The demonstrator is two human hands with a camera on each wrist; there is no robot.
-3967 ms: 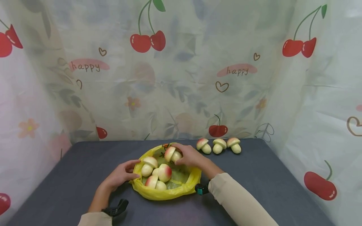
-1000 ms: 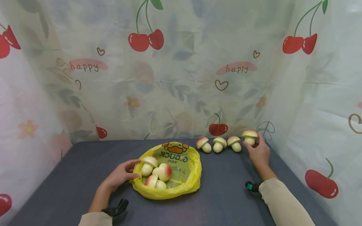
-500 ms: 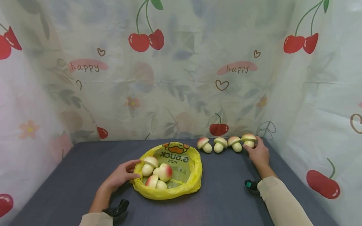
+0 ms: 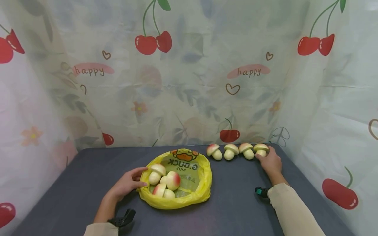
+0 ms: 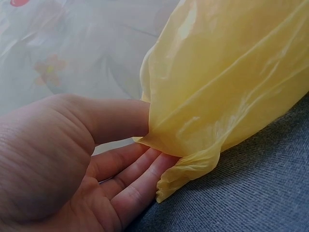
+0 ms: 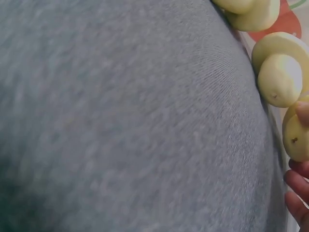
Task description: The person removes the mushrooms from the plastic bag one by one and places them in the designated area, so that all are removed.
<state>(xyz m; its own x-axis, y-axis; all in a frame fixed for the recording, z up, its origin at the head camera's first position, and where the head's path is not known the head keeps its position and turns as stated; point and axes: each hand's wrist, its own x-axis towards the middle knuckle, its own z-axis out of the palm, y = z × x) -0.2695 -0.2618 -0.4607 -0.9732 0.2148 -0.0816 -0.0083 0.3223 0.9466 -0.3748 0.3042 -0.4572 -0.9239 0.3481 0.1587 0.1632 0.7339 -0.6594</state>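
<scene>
At the left rim of a yellow plastic bag (image 4: 177, 204), my left hand (image 4: 126, 182) pinches the film between thumb and fingers; the left wrist view shows the thumb going behind the yellow film (image 5: 212, 87). Inside the bag lie three toy mushrooms, cream with reddish caps, one of them a mushroom (image 4: 172, 180) with its red cap turned right. My right hand (image 4: 271, 162) holds another toy mushroom (image 4: 261, 148) at the right end of a row along the table's back edge. Thumb and fingertips touch its stem (image 6: 295, 137) in the right wrist view.
Three more toy mushrooms stand in the row left of it: a red-capped mushroom (image 4: 215, 152), a middle mushroom (image 4: 231, 152) and a third mushroom (image 4: 246, 151). A cherry-print curtain (image 4: 189, 82) encloses the dark table (image 4: 230, 203) at the back and sides.
My right hand has taken a mushroom from the bag to the right end of the row, then lowered it onto the table there. The left hand has stayed at the bag's rim.
</scene>
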